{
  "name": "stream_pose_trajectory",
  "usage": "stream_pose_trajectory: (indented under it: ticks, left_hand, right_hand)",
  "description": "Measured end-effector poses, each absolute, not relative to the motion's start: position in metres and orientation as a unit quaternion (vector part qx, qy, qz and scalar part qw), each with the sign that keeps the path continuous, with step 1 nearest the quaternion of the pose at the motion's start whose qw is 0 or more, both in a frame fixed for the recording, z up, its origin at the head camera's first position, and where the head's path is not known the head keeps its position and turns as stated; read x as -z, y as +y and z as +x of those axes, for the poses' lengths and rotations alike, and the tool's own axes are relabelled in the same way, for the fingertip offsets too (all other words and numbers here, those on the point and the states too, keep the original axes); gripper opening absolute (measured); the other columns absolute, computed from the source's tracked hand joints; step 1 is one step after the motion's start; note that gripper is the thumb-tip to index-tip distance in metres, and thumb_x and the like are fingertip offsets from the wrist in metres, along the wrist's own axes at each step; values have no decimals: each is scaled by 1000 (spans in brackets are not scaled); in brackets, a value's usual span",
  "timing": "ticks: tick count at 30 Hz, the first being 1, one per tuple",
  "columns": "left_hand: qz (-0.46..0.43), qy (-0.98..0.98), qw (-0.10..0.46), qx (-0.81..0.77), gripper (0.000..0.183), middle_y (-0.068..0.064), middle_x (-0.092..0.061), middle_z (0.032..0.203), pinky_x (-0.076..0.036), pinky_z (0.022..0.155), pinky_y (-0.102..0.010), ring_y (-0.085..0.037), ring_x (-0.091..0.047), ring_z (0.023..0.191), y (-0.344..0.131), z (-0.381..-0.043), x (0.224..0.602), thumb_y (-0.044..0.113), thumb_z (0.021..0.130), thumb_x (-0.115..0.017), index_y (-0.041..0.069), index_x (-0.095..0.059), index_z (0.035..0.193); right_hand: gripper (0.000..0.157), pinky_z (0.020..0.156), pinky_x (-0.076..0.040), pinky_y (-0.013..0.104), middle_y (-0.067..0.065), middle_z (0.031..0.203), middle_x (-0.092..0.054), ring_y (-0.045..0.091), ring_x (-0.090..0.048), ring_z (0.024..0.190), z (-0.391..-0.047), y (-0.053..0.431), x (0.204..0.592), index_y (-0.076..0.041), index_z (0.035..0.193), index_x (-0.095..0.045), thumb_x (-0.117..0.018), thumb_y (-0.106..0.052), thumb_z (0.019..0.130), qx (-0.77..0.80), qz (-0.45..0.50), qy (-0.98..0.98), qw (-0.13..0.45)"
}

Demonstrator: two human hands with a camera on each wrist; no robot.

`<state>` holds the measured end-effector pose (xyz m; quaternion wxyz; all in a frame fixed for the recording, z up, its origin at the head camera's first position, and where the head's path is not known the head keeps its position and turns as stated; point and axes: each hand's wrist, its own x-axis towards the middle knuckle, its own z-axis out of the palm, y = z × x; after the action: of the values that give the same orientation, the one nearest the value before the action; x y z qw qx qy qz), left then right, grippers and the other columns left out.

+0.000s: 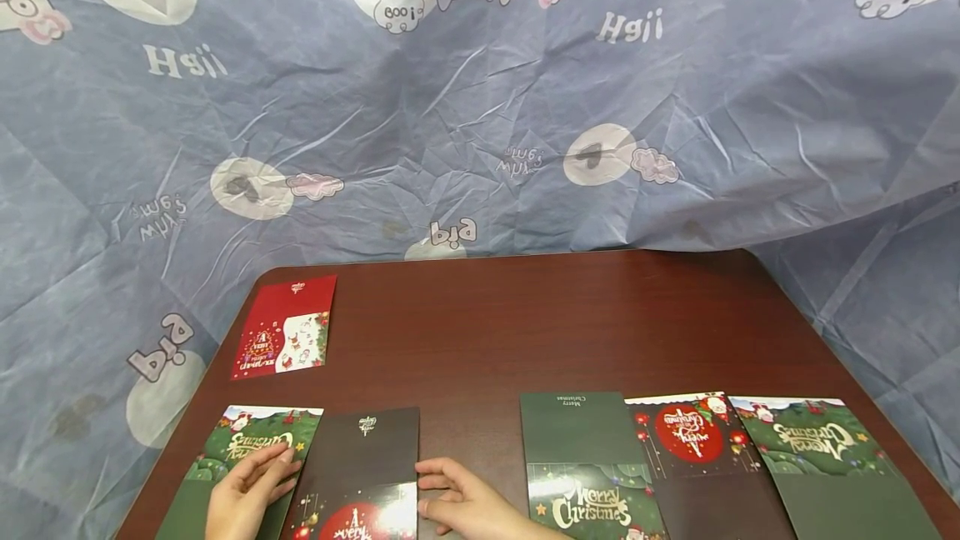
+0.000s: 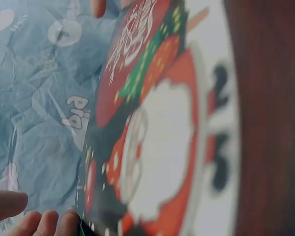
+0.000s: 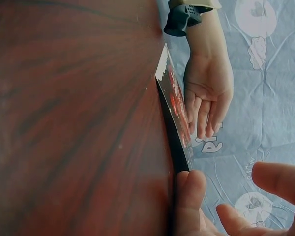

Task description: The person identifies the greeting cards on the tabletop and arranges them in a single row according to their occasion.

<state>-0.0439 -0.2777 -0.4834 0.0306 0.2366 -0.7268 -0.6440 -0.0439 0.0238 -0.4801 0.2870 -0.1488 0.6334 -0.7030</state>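
Two bare hands flank an unfolded dark Christmas card (image 1: 367, 457) near the front left of a reddish-brown worktop (image 1: 495, 332). The right hand (image 1: 476, 500), its fingers loosely extended and not curled round anything, meets the card's right edge from the side, a placement that likely guards against sideways slipping while leaving the print uncovered. Across from it, the left hand (image 1: 251, 490) lies over a left green card (image 1: 228, 450), its fingers relaxed and slightly bent, their tips close to the dark card's left edge; whether they touch that edge is hard to tell, as the left wrist view is blurred.

The cards lie opened out, presumably so that each outer face shows whole, plain half and picture half together. On the dark card the picture half sits nearer the person, its lettering upright to the wearer; on the left green card the picture half sits at the far end.

To the right, an upright green card (image 1: 581, 432), a reversed dark card (image 1: 708, 482) and an outer green card (image 1: 832, 457) form a row, apparently set side by side to keep each design in sight. A red card (image 1: 285, 332) lies alone at the far left, before a blue patterned cloth (image 1: 465, 107).
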Motion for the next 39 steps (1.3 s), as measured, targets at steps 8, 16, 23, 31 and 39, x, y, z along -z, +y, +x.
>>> stream_pose_trajectory:
  ticks: [8, 16, 23, 31, 39]
  left_hand:
    - [271, -718, 7, 642, 61, -1, -69, 99, -54, 75, -30, -6, -67, 81, -271, -36, 486, 34, 86, -68, -6, -49, 129]
    - [212, -658, 52, 721, 35, 10, -69, 90, -53, 74, -24, -6, -66, 84, -268, -31, 490, 9, 79, -75, 6, -65, 112]
    - [132, -640, 70, 754, 44, 10, -69, 97, -51, 75, -18, -2, -64, 90, -264, -29, 493, -9, 72, -72, 10, -65, 111]
    - [117, -658, 94, 738, 49, 9, -69, 96, -51, 73, -17, -1, -63, 90, -260, -30, 494, -17, 67, -69, 0, -63, 112]
    - [125, -635, 101, 756, 47, 8, -69, 95, -51, 74, -17, -2, -64, 88, -257, -31, 491, -13, 69, -72, 5, -63, 111]
  right_hand:
    - [43, 69, -51, 28, 15, 120, -53, 19, -61, 93, -41, 20, 482, -3, 129, -49, -58, -8, 87, 708, -135, 632, 285]
    - [45, 66, -50, 26, 17, 122, -54, 19, -61, 86, -38, 19, 483, 5, 130, -48, -57, -8, 87, 703, -132, 641, 279]
    - [46, 64, -49, 23, 17, 120, -56, 15, -62, 82, -40, 19, 484, 9, 129, -48, -58, -6, 86, 711, -145, 636, 263]
    - [44, 65, -51, 20, 12, 110, -59, 17, -65, 80, -42, 18, 489, 11, 123, -51, -58, 4, 80, 730, -145, 622, 242]
    - [34, 72, -49, 17, 11, 104, -60, 6, -63, 76, -45, 16, 489, 5, 114, -59, -64, 3, 81, 732, -144, 639, 187]
